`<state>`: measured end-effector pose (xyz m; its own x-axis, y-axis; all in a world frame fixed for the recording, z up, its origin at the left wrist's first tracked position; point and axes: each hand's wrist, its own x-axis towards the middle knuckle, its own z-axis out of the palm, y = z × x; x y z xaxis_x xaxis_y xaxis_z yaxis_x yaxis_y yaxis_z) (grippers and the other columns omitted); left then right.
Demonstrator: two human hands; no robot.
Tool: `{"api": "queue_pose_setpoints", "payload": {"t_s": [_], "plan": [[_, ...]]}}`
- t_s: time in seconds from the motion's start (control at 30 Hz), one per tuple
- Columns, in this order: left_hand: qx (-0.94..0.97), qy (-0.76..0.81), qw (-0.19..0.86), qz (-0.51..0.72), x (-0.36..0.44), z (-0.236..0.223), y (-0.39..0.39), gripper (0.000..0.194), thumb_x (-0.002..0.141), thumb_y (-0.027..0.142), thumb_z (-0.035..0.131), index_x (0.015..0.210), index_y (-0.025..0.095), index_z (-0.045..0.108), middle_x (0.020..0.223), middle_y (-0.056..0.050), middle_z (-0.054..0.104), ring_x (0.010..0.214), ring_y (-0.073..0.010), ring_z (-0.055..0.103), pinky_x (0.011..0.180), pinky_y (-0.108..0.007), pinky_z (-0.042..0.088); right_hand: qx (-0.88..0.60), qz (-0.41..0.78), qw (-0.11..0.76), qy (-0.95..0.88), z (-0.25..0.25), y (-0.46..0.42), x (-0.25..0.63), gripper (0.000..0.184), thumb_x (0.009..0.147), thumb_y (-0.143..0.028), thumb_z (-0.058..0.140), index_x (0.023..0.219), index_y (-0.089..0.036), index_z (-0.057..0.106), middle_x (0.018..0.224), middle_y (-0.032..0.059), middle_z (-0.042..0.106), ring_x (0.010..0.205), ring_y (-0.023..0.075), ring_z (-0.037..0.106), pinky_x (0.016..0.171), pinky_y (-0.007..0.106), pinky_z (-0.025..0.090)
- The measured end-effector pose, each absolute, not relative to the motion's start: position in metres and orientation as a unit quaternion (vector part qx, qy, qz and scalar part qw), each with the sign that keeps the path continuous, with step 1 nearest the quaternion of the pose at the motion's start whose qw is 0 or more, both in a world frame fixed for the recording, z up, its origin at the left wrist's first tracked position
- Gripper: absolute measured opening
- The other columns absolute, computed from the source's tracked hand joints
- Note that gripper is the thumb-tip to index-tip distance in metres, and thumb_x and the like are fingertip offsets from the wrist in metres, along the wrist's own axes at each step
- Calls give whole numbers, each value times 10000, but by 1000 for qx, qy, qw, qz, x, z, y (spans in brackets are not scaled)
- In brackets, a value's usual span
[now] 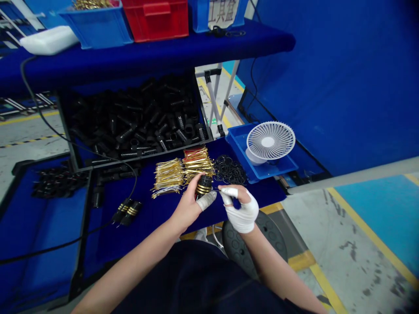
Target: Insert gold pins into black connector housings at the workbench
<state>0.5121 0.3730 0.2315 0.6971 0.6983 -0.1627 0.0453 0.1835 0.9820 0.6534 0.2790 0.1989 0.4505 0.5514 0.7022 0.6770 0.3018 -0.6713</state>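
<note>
My left hand [188,203], with a wrapped thumb, is closed around a black cylindrical part with gold rings [204,186], above the front of the blue-covered table. In a white half-glove and finger wraps, my right hand [242,210] pinches at the part's right side. Something thin and dark shows at its fingertips, too small to make out. Just beyond my hands lie a bundle of gold strips with pale ends [168,174], a second bundle with red ends [198,163] and a pile of black rings [229,169].
Behind stands a large bin [147,154] of black tubular parts. A white fan [270,140] rests in a blue tray [264,175] at right. Gold-ringed black parts [130,212] lie left, near a hanging black cable [46,122]. A shelf [157,53] carrying boxes overhangs the bin.
</note>
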Motion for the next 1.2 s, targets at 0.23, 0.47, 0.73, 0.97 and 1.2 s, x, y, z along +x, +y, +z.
{"api": "queue_pose_setpoints", "payload": {"t_s": [0.23,0.47,0.73,0.97,1.2], "plan": [[601,301,704,231,514,232,372,704,844,389,744,1466,247,446,1520,-95,479,1389,-289,442,1173,-405,319,-592,-69,590,-544,204,276,660,337,838,-30,669,1068,-276,677,972,37,764,863,201,741,746,368,605],[616,301,684,250,516,230,373,571,885,369,696,1419,264,523,1473,-78,530,1344,-285,491,1166,-410,336,-612,-5,559,-560,204,277,661,239,867,-80,657,1013,-268,681,961,32,746,878,188,715,784,350,575],[634,259,704,186,507,240,373,634,912,466,628,1494,272,469,1267,-119,652,660,-142,608,640,-286,515,-624,334,554,-438,207,281,653,495,871,-361,692,1341,-242,596,1246,83,686,1146,267,645,1016,432,503],[395,293,865,96,508,226,358,797,858,756,483,1371,148,520,641,-15,654,345,-94,466,347,-204,367,-526,456,551,-460,212,285,659,427,741,-415,822,1110,-211,756,1059,46,715,1013,257,656,943,379,501],[236,208,949,29,497,211,362,835,845,849,300,1077,128,650,457,-7,574,265,-94,393,308,-198,346,-540,418,566,-462,226,287,639,342,830,-397,738,1107,-197,756,959,40,697,933,217,638,890,344,498]]}}
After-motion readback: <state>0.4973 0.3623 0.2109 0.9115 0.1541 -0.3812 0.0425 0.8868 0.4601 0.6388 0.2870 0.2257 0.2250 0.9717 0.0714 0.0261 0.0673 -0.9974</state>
